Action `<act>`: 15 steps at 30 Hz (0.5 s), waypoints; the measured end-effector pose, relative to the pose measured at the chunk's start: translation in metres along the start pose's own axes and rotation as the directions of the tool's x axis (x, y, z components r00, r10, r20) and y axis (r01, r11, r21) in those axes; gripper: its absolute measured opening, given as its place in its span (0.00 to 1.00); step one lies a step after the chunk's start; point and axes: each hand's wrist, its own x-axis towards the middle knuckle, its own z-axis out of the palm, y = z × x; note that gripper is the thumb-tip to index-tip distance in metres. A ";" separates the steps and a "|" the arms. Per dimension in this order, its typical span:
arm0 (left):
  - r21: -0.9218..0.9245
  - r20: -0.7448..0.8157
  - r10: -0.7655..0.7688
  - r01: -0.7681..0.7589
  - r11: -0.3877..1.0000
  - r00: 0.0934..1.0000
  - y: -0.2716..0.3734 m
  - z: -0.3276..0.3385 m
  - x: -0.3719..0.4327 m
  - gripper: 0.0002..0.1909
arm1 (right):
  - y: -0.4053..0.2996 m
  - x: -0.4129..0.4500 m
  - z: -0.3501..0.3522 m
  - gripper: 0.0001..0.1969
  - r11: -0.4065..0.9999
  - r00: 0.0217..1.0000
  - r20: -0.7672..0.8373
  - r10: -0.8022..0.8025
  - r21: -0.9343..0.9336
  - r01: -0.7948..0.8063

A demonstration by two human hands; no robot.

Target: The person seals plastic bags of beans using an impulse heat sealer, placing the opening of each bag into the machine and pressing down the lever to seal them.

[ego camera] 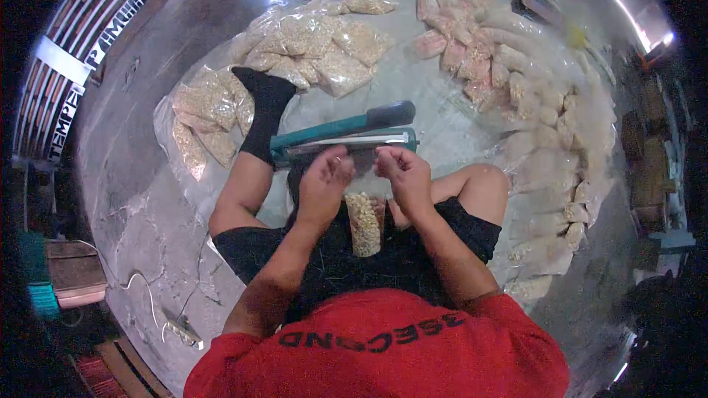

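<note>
My left hand (331, 171) and my right hand (406, 174) each pinch one side of the open end of a clear plastic bag (365, 224). Pale grain-like pieces fill its lower part, which hangs towards my lap. The bag's clear upper part spans the gap between my fingers, just before a teal hand-operated impulse sealer (326, 128). The sealer's arm, with a dark handle (391, 114), is raised above its base, and a pale strip runs along the base.
Filled clear bags (310, 44) lie in a pile beyond the sealer. Many more bags (536, 99), some pinkish, curve along the right on a plastic sheet. My black-socked foot (265, 99) is left of the sealer. A power strip (182, 333) with a white cord lies at lower left.
</note>
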 end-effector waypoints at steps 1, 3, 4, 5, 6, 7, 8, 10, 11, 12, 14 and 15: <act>0.009 0.027 -0.132 0.132 0.991 0.991 0.000 -0.002 -0.006 0.10 | 0.001 -0.001 -0.001 0.10 0.998 1.000 0.009 -0.015 -0.064 0.016; 0.123 -0.025 -0.119 0.121 0.985 0.993 0.006 -0.001 -0.011 0.10 | -0.001 -0.002 -0.001 0.10 0.997 0.999 0.003 -0.039 -0.071 0.040; 0.063 -0.063 -0.089 0.093 0.994 0.994 0.010 0.000 -0.009 0.09 | -0.004 -0.005 -0.001 0.11 0.995 0.998 0.006 -0.059 -0.085 0.059; 0.003 -0.099 -0.062 0.062 0.998 0.993 0.012 0.000 -0.009 0.09 | -0.008 -0.011 -0.001 0.11 0.995 0.998 -0.006 -0.059 -0.080 0.059; -0.074 -0.079 -0.061 0.055 0.996 0.995 0.012 0.001 -0.003 0.09 | -0.018 -0.014 -0.002 0.11 0.994 0.997 -0.026 -0.078 -0.075 0.076; -0.074 -0.055 -0.055 0.051 0.996 0.997 0.013 0.000 -0.001 0.09 | -0.025 -0.016 -0.002 0.11 0.993 0.994 -0.049 -0.098 -0.071 0.095; -0.113 -0.085 -0.032 0.022 0.993 0.996 0.015 -0.001 -0.002 0.09 | -0.017 -0.017 -0.002 0.11 0.997 0.996 -0.047 -0.073 -0.007 0.073; -0.170 -0.105 0.012 -0.030 0.985 0.994 0.023 0.005 -0.006 0.09 | -0.010 -0.015 -0.003 0.10 0.992 0.991 -0.034 -0.128 0.001 0.129; -0.173 -0.063 0.016 -0.026 0.985 0.998 0.021 0.007 -0.006 0.09 | -0.007 -0.013 -0.006 0.09 0.987 0.987 0.016 -0.162 0.010 0.162; -0.096 -0.072 0.073 -0.080 0.992 0.995 0.024 0.008 -0.006 0.08 | -0.006 -0.013 -0.005 0.09 0.983 0.983 -0.007 -0.183 0.011 0.183; -0.154 -0.061 0.122 -0.130 0.979 0.991 0.016 0.006 -0.008 0.09 | -0.004 -0.010 -0.008 0.09 0.975 0.978 0.027 -0.205 -0.087 0.206; -0.164 -0.035 0.130 -0.134 0.977 0.991 0.019 0.010 -0.008 0.09 | -0.003 -0.009 -0.009 0.09 0.970 0.975 0.006 -0.222 -0.095 0.222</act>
